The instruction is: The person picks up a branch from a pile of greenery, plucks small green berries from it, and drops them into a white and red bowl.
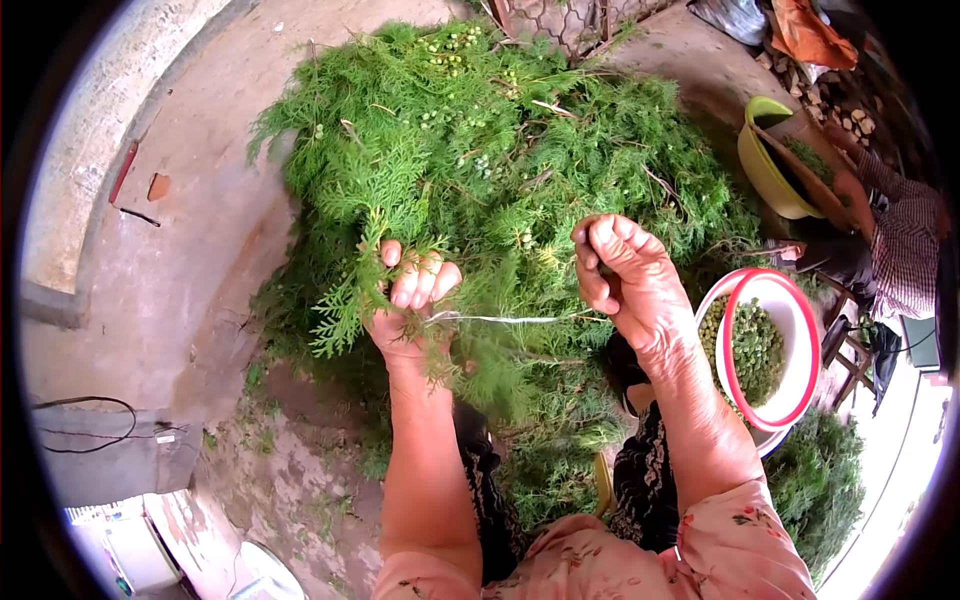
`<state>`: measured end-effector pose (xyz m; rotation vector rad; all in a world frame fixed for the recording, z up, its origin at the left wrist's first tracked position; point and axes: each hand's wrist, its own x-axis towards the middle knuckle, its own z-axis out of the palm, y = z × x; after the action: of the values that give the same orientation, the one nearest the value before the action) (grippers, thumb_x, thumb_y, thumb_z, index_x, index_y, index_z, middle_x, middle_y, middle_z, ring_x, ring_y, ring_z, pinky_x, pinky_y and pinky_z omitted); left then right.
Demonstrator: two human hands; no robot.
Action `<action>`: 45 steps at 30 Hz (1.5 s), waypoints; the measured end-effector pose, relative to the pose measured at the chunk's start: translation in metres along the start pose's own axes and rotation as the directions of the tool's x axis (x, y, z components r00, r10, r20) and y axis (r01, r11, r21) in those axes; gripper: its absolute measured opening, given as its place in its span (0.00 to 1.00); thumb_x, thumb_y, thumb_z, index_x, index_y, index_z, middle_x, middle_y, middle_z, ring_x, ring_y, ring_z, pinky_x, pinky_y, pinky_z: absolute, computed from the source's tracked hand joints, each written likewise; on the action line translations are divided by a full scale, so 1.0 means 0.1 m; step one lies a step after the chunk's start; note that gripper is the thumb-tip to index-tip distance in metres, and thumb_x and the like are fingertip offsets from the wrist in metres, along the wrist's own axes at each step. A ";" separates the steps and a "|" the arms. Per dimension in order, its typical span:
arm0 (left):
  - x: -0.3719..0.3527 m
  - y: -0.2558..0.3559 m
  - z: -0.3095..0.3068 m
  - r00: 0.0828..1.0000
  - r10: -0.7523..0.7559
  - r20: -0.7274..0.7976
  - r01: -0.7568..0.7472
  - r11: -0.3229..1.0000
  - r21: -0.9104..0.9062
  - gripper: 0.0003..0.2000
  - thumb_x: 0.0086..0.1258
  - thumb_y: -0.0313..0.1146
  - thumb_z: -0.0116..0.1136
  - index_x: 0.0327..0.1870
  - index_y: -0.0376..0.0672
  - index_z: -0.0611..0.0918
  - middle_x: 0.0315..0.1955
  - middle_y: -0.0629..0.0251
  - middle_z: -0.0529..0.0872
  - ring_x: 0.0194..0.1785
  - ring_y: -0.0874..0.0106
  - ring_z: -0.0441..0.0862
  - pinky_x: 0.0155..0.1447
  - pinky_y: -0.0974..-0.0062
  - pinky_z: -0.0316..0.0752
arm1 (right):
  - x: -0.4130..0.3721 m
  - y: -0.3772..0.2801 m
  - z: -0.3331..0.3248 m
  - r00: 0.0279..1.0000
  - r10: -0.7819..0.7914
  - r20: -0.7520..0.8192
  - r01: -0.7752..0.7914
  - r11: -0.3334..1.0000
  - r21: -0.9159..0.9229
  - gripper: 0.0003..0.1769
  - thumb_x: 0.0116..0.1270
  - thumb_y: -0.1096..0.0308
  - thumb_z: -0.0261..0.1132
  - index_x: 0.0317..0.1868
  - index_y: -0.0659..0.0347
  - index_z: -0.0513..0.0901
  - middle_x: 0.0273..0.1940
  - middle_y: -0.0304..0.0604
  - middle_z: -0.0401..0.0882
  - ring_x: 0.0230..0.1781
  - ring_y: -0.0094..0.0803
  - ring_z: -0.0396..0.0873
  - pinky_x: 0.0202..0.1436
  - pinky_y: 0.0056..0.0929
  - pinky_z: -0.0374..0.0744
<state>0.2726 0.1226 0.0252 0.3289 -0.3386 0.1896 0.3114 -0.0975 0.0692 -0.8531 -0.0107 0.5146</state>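
Observation:
Sprigs of a flat-leaved evergreen branch [385, 205] stand up out of my left hand [412, 290], whose fingers are curled around the stems. To its right, my right hand [622, 265] is raised with fingers bent in and thumb against them; what they pinch is too small to make out. A thin whitish strand [510, 319] stretches from beside my left wrist to just below the right hand's curled fingers. Beneath both hands spreads a large heap of cut evergreen branches [540, 150], with clusters of pale green cones [455, 50] on some of them.
At right, a white bowl with a red rim [812, 340] holds green cones. Beyond it, a person in a checked sleeve [900, 220] sits by a yellow-green basin [755, 160]. More cut greenery [815, 480] lies below the bowl. A red-handled tool [124, 172] lies at left.

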 end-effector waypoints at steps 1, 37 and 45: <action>0.00 0.01 0.00 0.999 -0.002 -0.038 0.002 1.000 -0.003 0.08 0.67 0.40 0.52 0.36 0.45 0.73 0.14 0.78 0.70 0.19 0.80 0.64 0.30 0.80 0.58 | -0.02 0.00 0.05 0.999 -0.036 0.030 0.039 0.996 -0.078 0.13 0.61 0.61 0.63 0.37 0.65 0.79 0.25 0.35 0.72 0.14 0.18 0.62 0.17 0.14 0.59; -0.03 0.20 -0.08 0.989 -0.102 -0.109 0.110 0.991 0.074 0.05 0.57 0.21 0.51 0.28 0.45 0.73 0.15 0.76 0.66 0.23 0.78 0.62 0.34 0.78 0.59 | -0.14 -0.76 -2.16 0.612 -0.271 -0.743 0.398 0.917 -0.006 0.03 0.58 0.77 0.55 0.29 0.67 0.69 0.25 0.48 0.69 0.26 0.35 0.71 0.23 0.26 0.70; -0.05 0.14 0.07 0.943 -0.094 -0.320 0.095 0.995 -0.013 0.02 0.62 0.25 0.45 0.31 0.40 0.71 0.13 0.73 0.64 0.20 0.77 0.60 0.31 0.78 0.59 | -0.66 -0.77 -3.46 0.029 -0.654 -0.756 -0.230 0.731 -0.642 0.08 0.58 0.69 0.56 0.34 0.62 0.78 0.29 0.44 0.77 0.28 0.33 0.76 0.30 0.29 0.74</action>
<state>0.2626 0.1325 0.0334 0.3102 -0.0003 0.1459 0.3598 -0.4164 -0.0929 -1.7496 1.0838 -0.6528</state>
